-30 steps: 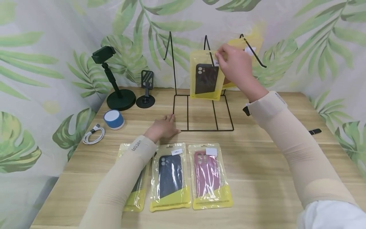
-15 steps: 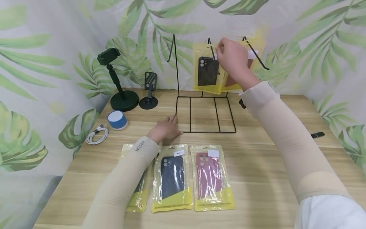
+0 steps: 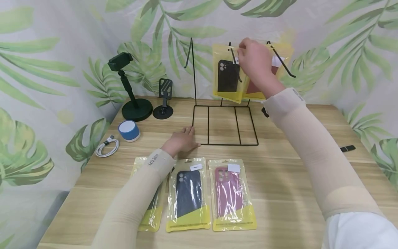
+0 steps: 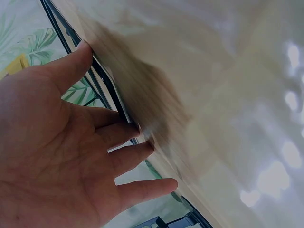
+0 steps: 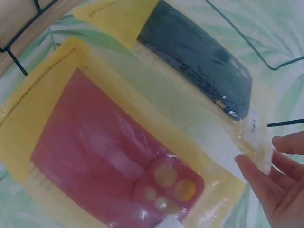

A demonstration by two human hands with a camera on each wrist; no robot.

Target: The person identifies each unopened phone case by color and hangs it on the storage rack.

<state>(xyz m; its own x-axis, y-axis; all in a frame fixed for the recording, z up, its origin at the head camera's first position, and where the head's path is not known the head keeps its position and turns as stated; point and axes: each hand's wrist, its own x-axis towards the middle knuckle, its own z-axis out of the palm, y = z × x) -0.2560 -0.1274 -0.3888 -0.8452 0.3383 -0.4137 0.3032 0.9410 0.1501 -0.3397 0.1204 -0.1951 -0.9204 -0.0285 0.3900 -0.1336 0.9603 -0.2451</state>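
Observation:
My right hand (image 3: 256, 60) is raised at the black wire display rack (image 3: 208, 126), its thumb and fingers pinching the upper right edge of a dark phone case in a yellow-clear pouch (image 3: 228, 76). The middle hook (image 3: 235, 62) of the rack passes at that pouch's top, its tip showing in front. Beside it on the right hook hangs a pouch with a red phone case (image 5: 109, 147), partly hidden by my hand in the head view. My left hand (image 3: 181, 141) rests at the rack's front left corner, fingers spread and straight in the left wrist view.
Three pouched phone cases lie in front: one under my left forearm, a dark one (image 3: 188, 193), a pink one (image 3: 229, 193). At left stand a green phone stand (image 3: 136, 109), a small black stand (image 3: 163, 112), a blue round speaker (image 3: 129, 131) and a coiled white cable (image 3: 107, 146).
My right hand has lifted the dark phone case pouch up and back onto the middle hook, whose tip now shows in front. My left hand has stayed at the rack's corner.

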